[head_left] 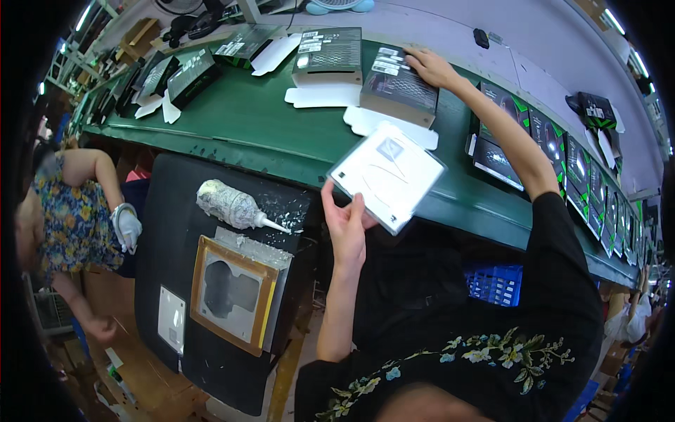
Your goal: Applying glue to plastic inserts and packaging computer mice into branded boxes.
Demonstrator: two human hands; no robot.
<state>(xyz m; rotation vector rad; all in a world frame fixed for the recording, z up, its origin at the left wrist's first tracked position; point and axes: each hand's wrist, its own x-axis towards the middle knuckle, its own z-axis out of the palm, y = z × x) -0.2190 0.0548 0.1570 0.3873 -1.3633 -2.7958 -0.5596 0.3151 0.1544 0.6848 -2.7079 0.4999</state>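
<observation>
Left hand (346, 225) raised, palm up, fingers pinched closed; right arm extended forward, right hand (430, 68) palm down, fingers flat.

bright overhead strip lights; soft shadows | fisheye bending; dark corners

Bare green belt (246, 126) mid-left; boxes (329, 55) crowd, seemingly, far edge.

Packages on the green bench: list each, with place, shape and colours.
White flat pack: square, grey markings, held by the left hand.
Dark box: rectangular, black with white label, under the right hand.
Second dark box: beside it, white flap open.
Black-green boxes: row along the right edge.
</observation>
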